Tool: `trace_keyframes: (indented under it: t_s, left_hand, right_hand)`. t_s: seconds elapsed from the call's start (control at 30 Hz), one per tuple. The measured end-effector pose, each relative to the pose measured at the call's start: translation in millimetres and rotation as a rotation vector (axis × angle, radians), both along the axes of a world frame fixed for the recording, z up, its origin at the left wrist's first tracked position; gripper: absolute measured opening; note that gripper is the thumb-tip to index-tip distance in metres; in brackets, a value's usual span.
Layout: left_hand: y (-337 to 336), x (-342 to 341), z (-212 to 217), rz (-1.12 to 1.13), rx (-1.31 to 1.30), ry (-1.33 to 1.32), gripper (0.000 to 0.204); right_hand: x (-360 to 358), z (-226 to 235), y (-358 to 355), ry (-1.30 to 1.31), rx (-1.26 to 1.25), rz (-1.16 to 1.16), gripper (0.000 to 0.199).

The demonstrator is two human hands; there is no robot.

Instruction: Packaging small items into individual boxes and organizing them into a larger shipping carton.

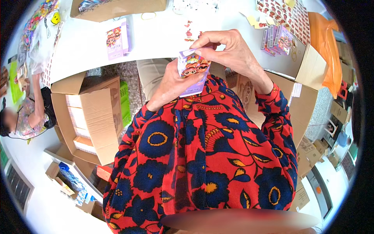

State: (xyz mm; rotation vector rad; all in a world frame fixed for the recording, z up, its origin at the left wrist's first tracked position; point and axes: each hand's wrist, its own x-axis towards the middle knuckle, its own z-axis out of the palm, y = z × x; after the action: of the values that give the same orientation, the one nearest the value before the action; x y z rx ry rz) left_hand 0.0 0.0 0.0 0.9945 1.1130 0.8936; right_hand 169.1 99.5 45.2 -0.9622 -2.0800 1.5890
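Head view: left fingers [191,80] clasp the purple box [193,64]; right fingers [212,36] pinch its top.

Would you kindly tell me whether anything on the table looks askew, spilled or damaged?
I see nothing spilled or damaged, only slight untidiness: the purple boxes to the right of the right hand lean in an uneven fan rather than a square stack, and yellow paper scraps lie loose by the red-patterned sheet.
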Motion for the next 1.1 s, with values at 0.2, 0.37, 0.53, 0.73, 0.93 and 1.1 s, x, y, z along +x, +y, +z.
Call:
trace_keyframes:
  t_s: [0.2, 0.37, 0.53, 0.73, 0.93, 1.1]
  left_hand:
    - [-4, -1, 1, 0.047, -0.018, -0.063, 0.03]
    - [-1, -8, 6, 0.027, -0.049, -0.137, 0.027]
    - [-3, -9, 7, 0.071, -0.173, -0.396, 0.027]
    - [1, -12, 15, 0.016, -0.157, -0.325, 0.026]
    - [1, -15, 14, -0.021, -0.176, -0.287, 0.026]
    - [4, -16, 2, -0.011, -0.167, -0.298, 0.033]
  right_hand:
    - [1, -7, -5, 0.086, 0.271, 0.069, 0.013]
    - [6, -18, -5, 0.206, 0.58, 0.182, 0.027]
    - [7, -16, -5, 0.254, 0.293, 0.24, 0.039]
    - [2, -10, -2, 0.257, 0.205, 0.269, 0.039]
    - [-2, -23, -3, 0.282, 0.344, 0.269, 0.033]
    - [-9, -31, -11, 0.291, 0.313, 0.13, 0.028]
